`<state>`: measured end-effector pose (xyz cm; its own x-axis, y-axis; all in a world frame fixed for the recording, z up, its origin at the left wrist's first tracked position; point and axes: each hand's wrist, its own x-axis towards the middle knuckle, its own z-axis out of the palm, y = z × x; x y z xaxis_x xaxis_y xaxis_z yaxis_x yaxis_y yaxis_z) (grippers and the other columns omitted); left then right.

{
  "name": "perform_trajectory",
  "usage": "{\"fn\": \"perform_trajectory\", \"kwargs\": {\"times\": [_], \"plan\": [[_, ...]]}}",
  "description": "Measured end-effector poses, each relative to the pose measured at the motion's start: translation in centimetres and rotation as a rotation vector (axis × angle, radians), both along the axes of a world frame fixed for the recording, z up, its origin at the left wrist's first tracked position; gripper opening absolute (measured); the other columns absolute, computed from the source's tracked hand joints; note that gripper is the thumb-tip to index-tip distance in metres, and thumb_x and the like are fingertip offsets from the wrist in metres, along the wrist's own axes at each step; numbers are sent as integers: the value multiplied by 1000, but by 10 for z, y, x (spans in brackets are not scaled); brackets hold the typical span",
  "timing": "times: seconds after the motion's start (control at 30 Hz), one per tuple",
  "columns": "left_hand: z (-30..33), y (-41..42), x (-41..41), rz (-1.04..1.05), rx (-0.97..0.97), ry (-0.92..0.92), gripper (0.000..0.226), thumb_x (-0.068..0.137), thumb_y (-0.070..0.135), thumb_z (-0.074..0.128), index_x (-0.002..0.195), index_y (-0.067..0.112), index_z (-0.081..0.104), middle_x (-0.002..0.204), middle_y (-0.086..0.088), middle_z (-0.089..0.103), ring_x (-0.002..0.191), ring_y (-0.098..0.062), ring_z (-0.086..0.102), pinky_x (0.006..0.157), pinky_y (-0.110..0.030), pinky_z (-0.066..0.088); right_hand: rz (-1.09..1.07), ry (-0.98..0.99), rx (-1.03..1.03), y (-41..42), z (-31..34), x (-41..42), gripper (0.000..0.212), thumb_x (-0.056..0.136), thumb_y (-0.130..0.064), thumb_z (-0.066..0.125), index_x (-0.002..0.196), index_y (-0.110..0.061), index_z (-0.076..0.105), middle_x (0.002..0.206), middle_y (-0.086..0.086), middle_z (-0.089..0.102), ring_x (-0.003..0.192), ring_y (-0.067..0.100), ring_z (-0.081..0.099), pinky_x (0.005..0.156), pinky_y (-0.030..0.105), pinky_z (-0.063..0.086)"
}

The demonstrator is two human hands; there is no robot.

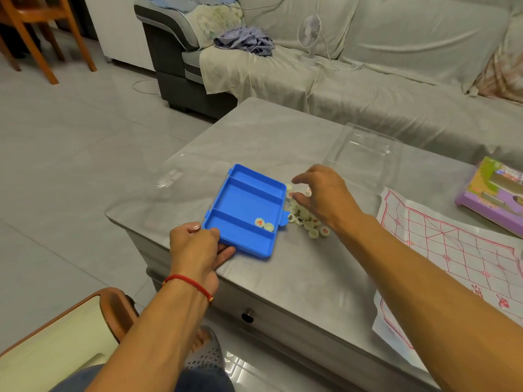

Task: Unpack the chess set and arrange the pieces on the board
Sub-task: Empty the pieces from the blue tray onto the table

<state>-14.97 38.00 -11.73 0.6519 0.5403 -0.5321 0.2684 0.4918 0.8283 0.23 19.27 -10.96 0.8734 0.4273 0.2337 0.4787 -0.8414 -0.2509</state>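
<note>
1. Now we see the blue tray (240, 199) near the front left part of the grey surface (283, 137), split into 3 compartments; 2 round pale pieces (264, 224) lie in the nearest compartment, one marked in red.
2. Just right of the tray, a heap of pale round pieces (307, 222) lies on the surface, some with black marks and some with red.
3. Our left hand (195, 247) has its grip on the tray's near left corner, thumb on the rim and fingers underneath.
4. Our right hand (325, 193) hovers over the heap with fingers curled downward; we cannot tell whether its grip has a piece in it. A red cord (188, 280) circles the left wrist.
5. Right of the heap, the paper board (452, 250) with red lines lies unfolded, its near edge hanging over the surface's front.
6. Behind the heap sits a clear plastic lid (365, 154); a purple box (492, 193) sits at the far right.
7. Beyond the surface, a covered sofa (396, 66) carries a small white fan (310, 29) and a crumpled striped cloth (244, 41).
</note>
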Motion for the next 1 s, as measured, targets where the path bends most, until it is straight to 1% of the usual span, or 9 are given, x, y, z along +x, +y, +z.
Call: {"fn": "perform_trajectory", "kwargs": {"times": [0.07, 0.17, 0.23, 0.43, 0.6, 0.73, 0.8, 0.87, 1.0], "plan": [[-2, 1, 1, -3, 5, 0, 31, 94, -4, 48, 124, 6, 49, 108, -18, 68, 88, -27, 72, 67, -38, 62, 187, 24, 72, 13, 6, -12, 26, 87, -21, 74, 112, -18, 73, 99, 2, 65, 91, 20, 60, 80, 28, 45], [-1, 1, 2, -5, 22, -4, 31, 95, -4, 49, 125, 5, 50, 108, -18, 68, 86, -27, 72, 66, -37, 62, 409, 201, -53, 35, 6, -29, 25, 86, -26, 76, 111, -23, 73, 87, -8, 65, 76, 7, 56, 76, 29, 50], [0, 0, 1, -6, 25, -5, 28, 95, -4, 48, 122, 4, 50, 106, -18, 68, 86, -27, 72, 68, -38, 62, 421, 239, -94, 42, 6, -28, 24, 87, -29, 75, 110, -27, 72, 86, -12, 65, 77, 5, 56, 76, 32, 52], [0, 1, 1, 3, 21, -1, 28, 94, -4, 48, 121, 5, 50, 105, -17, 68, 85, -26, 72, 66, -37, 62, 423, 331, -129, 37, 9, -18, 28, 86, -26, 76, 113, -25, 73, 98, -7, 69, 85, 7, 62, 81, 29, 54], [-2, 2, 2, 1, 17, 4, 32, 94, -4, 49, 125, 6, 49, 106, -17, 68, 86, -27, 72, 63, -35, 62, 455, 203, -191, 42, 1, -20, 20, 86, -23, 73, 105, -29, 72, 83, -14, 63, 72, 3, 54, 74, 32, 55], [-2, 1, 3, -1, 12, 12, 34, 94, -4, 50, 126, 6, 48, 106, -17, 68, 85, -26, 73, 63, -35, 62, 491, 144, -189, 47, -6, -21, 19, 88, -18, 72, 106, -25, 72, 86, -9, 66, 74, 3, 51, 75, 31, 55], [-2, 1, 2, -1, 13, 8, 33, 94, -4, 50, 126, 6, 48, 106, -17, 68, 85, -26, 73, 64, -36, 62, 491, 154, -140, 47, -5, -22, 15, 88, -20, 73, 103, -22, 72, 84, -7, 68, 72, 4, 55, 74, 31, 55], [-2, 2, 1, -10, 20, -1, 29, 94, -4, 49, 122, 4, 50, 104, -17, 68, 84, -27, 73, 64, -36, 62, 457, 156, 21, 40, 3, -21, 13, 87, -24, 74, 99, -18, 73, 79, -5, 69, 69, 10, 61, 72, 30, 54], [3, 1, -1, -21, 6, -17, 14, 94, -6, 47, 98, 6, 53, 98, -17, 68, 82, -27, 71, 68, -38, 61, 76, 52, 418, 6, 13, -9, 14, 84, -19, 78, 95, -19, 71, 74, -3, 69, 67, 11, 66, 68, 28, 57]]}}
